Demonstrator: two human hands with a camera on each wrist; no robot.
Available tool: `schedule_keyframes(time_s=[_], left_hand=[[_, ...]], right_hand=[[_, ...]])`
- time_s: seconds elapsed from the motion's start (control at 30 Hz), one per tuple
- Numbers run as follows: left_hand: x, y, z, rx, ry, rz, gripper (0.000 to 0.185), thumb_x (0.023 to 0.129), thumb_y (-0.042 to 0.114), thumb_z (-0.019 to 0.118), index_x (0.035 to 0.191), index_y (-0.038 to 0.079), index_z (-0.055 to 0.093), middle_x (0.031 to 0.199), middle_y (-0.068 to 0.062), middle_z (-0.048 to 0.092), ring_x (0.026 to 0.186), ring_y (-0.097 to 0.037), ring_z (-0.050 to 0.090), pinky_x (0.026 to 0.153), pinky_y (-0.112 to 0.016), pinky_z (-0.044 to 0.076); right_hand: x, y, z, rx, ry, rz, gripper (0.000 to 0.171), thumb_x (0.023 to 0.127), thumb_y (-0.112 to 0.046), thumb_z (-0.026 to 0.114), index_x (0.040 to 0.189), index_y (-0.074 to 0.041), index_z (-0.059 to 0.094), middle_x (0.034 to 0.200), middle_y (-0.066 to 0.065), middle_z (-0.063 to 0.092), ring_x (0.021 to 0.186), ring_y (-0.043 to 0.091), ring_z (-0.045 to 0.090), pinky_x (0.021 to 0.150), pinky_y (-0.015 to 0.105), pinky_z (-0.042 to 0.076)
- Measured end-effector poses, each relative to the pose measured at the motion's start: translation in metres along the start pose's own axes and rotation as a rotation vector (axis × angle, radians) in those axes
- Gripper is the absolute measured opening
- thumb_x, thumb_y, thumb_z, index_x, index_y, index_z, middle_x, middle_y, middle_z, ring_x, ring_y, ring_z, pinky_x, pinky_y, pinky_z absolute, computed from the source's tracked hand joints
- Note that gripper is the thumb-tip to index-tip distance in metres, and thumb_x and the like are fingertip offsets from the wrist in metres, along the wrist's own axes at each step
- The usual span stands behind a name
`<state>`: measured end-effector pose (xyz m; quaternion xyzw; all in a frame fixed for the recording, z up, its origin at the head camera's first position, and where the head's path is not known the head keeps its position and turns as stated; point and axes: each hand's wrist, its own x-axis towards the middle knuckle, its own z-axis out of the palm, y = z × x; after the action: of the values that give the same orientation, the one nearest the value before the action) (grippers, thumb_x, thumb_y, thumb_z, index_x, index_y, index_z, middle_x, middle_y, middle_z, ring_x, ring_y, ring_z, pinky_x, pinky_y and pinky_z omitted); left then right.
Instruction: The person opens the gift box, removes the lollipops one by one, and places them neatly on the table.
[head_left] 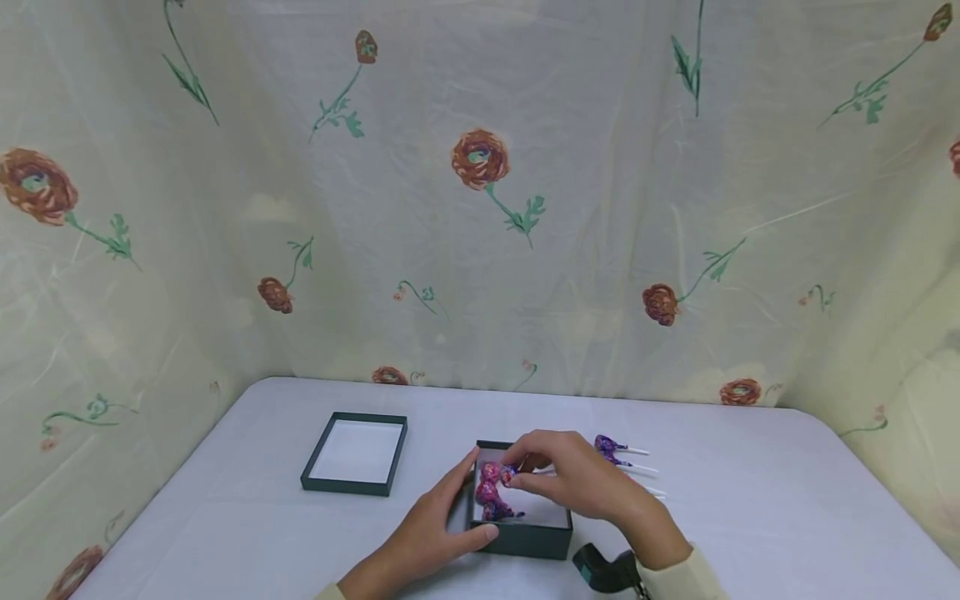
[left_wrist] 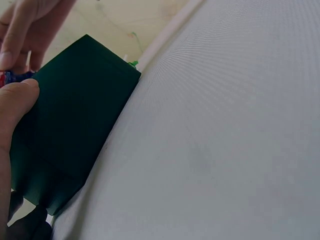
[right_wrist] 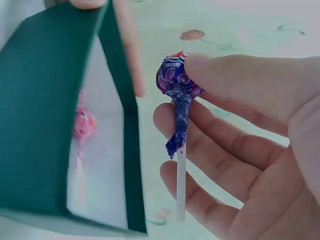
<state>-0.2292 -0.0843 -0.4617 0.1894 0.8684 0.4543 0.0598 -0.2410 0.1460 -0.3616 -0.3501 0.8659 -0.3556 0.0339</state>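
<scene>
Clock centred on the box, 12 = far side of the bench [head_left: 225, 542].

Right grip [head_left: 577, 475]: clamped on one lollipop [right_wrist: 171, 77], thumb and index on the wrapped ball, blue-purple wrapper with a red top. Head view puts the ball over the box interior, toward 10 o'clock. Right wrist view shows the white stick hanging free of the walls. Can't tell if the ball touches the ones inside.

Left grip [head_left: 435, 521]: fingers and thumb spread apart, laid along the 9 o'clock wall and round the 7 o'clock corner of the green box [head_left: 528, 542]. Bracing, not pinching.

In the box: pink lollipops [head_left: 487, 490] and a purple one [head_left: 497, 509], lined up on the 9 o'clock side. Loose lollipops [head_left: 606, 443] on the bench at 2 o'clock, sticks out toward 3; one head hidden behind the right grip. Lid [head_left: 345, 487] is off, between 9 and 10 o'clock, well apart.

Step in hand, my read: packing, placing this one by the row. Next move calls for a short lower, stick kept clear of the 3 o'clock wall, then a gentle release so the neighbours don't roll. Left grip should keep bracing; the box looks light enough to slide.
</scene>
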Motion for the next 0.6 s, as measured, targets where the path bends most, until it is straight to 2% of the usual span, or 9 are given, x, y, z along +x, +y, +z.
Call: schedule_keyframes(time_s=[0.17,0.43,0.6], left_hand=[[0.001,0.000,0.001,0.004,0.003,-0.007,0.087,0.082,0.058,0.066,0.152,0.045,0.016,0.156,0.000,0.030,0.141,-0.030,0.030,0.105,-0.066,0.028],[0.002,-0.001,0.002,0.002,0.002,-0.028,0.088,0.081,0.060,0.066,0.151,0.047,0.015,0.157,0.002,0.027,0.142,-0.030,0.028,0.106,-0.065,0.028],[0.002,0.000,0.002,0.011,0.003,-0.027,0.088,0.080,0.061,0.066,0.151,0.047,0.014,0.157,0.003,0.026,0.143,-0.030,0.027,0.106,-0.064,0.028]], right_hand=[[-0.007,-0.001,-0.011,-0.021,0.038,0.047,0.017,0.091,-0.026,0.068,0.107,-0.020,0.069,0.100,-0.011,0.068,0.089,0.006,0.064,0.085,0.040,0.055],[-0.018,0.006,-0.028,-0.076,0.135,0.084,0.020,0.090,-0.025,0.069,0.107,-0.015,0.070,0.099,-0.009,0.068,0.089,0.008,0.064,0.086,0.042,0.054],[-0.025,0.019,-0.040,-0.128,0.197,0.127,0.015,0.089,-0.019,0.070,0.104,-0.015,0.070,0.096,-0.007,0.068,0.086,0.009,0.064,0.082,0.035,0.056]])
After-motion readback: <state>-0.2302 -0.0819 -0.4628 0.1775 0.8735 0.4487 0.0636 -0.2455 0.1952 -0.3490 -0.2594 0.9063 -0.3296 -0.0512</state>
